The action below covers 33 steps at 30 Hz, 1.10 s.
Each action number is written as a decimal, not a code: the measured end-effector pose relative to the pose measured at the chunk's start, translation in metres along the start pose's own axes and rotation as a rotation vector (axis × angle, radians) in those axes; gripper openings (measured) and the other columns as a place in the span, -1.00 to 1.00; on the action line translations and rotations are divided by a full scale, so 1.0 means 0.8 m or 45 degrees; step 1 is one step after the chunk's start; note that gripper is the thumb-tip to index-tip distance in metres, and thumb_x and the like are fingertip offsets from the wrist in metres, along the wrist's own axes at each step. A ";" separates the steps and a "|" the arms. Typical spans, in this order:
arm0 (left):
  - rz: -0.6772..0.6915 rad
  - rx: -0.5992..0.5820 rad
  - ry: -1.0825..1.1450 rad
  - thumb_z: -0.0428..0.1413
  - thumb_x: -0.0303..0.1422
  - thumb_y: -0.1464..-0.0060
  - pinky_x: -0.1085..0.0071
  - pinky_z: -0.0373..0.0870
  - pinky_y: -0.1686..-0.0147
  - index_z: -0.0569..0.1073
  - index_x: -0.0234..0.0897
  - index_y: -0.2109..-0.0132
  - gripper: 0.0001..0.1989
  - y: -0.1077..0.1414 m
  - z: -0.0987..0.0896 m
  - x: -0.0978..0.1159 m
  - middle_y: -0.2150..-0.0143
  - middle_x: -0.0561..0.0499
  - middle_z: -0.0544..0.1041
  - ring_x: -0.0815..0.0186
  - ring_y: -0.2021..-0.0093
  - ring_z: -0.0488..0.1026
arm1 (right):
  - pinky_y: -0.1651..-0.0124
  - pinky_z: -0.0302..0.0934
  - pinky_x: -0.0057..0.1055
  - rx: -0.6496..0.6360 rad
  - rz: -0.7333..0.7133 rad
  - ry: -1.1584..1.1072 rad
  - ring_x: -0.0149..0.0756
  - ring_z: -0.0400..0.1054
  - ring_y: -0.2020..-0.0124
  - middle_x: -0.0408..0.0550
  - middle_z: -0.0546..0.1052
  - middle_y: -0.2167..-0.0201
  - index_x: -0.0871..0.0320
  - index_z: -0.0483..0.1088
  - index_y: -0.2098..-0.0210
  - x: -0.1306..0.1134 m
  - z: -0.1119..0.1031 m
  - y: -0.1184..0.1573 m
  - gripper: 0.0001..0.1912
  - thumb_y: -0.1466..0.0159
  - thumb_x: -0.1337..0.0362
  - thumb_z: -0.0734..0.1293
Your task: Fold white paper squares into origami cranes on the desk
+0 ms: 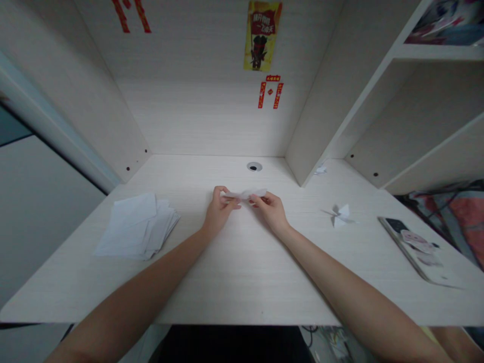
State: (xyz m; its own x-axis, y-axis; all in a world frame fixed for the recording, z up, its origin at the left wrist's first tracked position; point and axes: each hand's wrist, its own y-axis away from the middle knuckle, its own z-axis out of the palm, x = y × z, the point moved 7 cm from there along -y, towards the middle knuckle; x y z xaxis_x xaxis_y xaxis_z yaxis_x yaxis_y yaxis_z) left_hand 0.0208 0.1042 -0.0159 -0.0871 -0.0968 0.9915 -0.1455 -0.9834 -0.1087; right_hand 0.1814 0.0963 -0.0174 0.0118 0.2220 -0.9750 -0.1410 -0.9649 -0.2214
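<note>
A small folded piece of white paper is held just above the middle of the desk, pinched at both ends. My left hand grips its left end between thumb and fingers. At the other end my right hand has its thumb and fingers closed on the paper. The fingers partly cover the folds, so the paper's full shape is hidden. To the right of my right hand rests a folded white paper crane with its points spread. Left of my left hand lies a loose stack of white paper sheets.
A phone in a decorated case lies near the desk's right side. A round cable hole is set at the back. An upright divider panel stands at right. Dark and red fabric lies beyond the right edge.
</note>
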 end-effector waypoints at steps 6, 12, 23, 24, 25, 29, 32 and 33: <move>0.046 0.063 -0.023 0.18 -0.20 0.09 0.42 0.35 0.24 0.38 -0.29 0.33 -0.75 -0.005 -0.005 0.007 0.35 0.02 0.52 0.32 0.29 0.46 | 0.33 0.21 -0.39 -0.020 -0.002 -0.007 -0.31 0.35 0.45 -0.11 0.54 0.48 0.17 0.50 0.45 -0.003 0.001 0.002 -0.74 -0.01 0.08 0.41; 0.037 0.169 0.092 0.26 -0.30 0.20 0.39 0.38 0.23 0.32 -0.26 0.21 -0.62 -0.001 -0.010 0.016 0.34 0.02 0.55 0.31 0.31 0.49 | 0.38 0.23 -0.39 0.002 0.070 -0.058 -0.30 0.35 0.45 -0.07 0.53 0.48 0.19 0.46 0.45 0.002 0.002 0.004 -0.69 0.02 0.05 0.42; 0.013 -0.046 0.032 0.25 -0.34 0.17 0.43 0.40 0.30 0.30 -0.25 -0.07 -0.41 0.003 0.005 0.015 0.29 -0.02 0.55 0.31 0.33 0.49 | 0.49 0.24 -0.48 0.098 0.110 -0.236 -0.39 0.34 0.59 -0.24 0.50 0.54 0.04 0.09 0.28 0.001 -0.002 0.008 -0.46 0.10 0.11 0.48; 0.018 -0.054 0.020 0.24 -0.33 0.15 0.44 0.39 0.32 0.34 -0.25 -0.05 -0.44 0.004 0.006 0.015 0.29 -0.02 0.55 0.31 0.34 0.48 | 0.50 0.23 -0.48 0.081 0.110 -0.220 -0.39 0.35 0.59 -0.23 0.51 0.53 0.04 0.09 0.27 0.000 -0.001 0.008 -0.45 0.10 0.11 0.47; 0.019 -0.052 0.009 0.23 -0.31 0.14 0.44 0.38 0.34 0.37 -0.24 -0.03 -0.48 0.004 0.006 0.015 0.29 -0.02 0.55 0.31 0.35 0.48 | 0.50 0.22 -0.49 0.062 0.106 -0.205 -0.39 0.35 0.59 -0.22 0.52 0.51 0.04 0.09 0.26 0.000 0.000 0.009 -0.44 0.10 0.10 0.47; 0.028 -0.014 -0.086 0.18 -0.23 0.07 0.38 0.38 0.26 0.47 -0.21 0.05 -0.61 0.003 0.001 0.014 0.19 -0.05 0.56 0.22 0.23 0.49 | 0.49 0.21 -0.49 -0.022 0.064 -0.137 -0.39 0.35 0.58 -0.21 0.53 0.48 0.04 0.11 0.17 -0.004 0.007 0.012 -0.41 0.08 0.10 0.47; 0.127 0.020 -0.223 0.16 -0.24 0.05 0.33 0.32 0.07 0.54 -0.20 0.17 -0.73 0.002 -0.003 0.019 0.11 -0.04 0.55 0.19 0.10 0.45 | 0.47 0.21 -0.47 -0.061 0.051 -0.083 -0.37 0.35 0.56 -0.18 0.54 0.47 0.06 0.17 0.08 -0.005 0.011 0.014 -0.39 0.05 0.09 0.45; 0.156 0.028 -0.257 0.16 -0.24 0.04 0.32 0.30 0.03 0.55 -0.20 0.20 -0.76 0.002 -0.004 0.021 0.11 -0.04 0.55 0.19 0.08 0.45 | 0.47 0.21 -0.46 -0.064 0.053 -0.079 -0.37 0.35 0.56 -0.16 0.54 0.48 0.07 0.20 0.06 -0.005 0.011 0.014 -0.41 0.03 0.08 0.44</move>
State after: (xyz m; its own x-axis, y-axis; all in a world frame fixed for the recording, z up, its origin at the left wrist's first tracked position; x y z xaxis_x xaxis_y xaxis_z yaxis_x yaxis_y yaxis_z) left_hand 0.0163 0.1013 0.0002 0.0965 -0.2422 0.9654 -0.1241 -0.9653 -0.2298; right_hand 0.1712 0.0858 -0.0157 -0.0543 0.1887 -0.9805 -0.0905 -0.9789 -0.1833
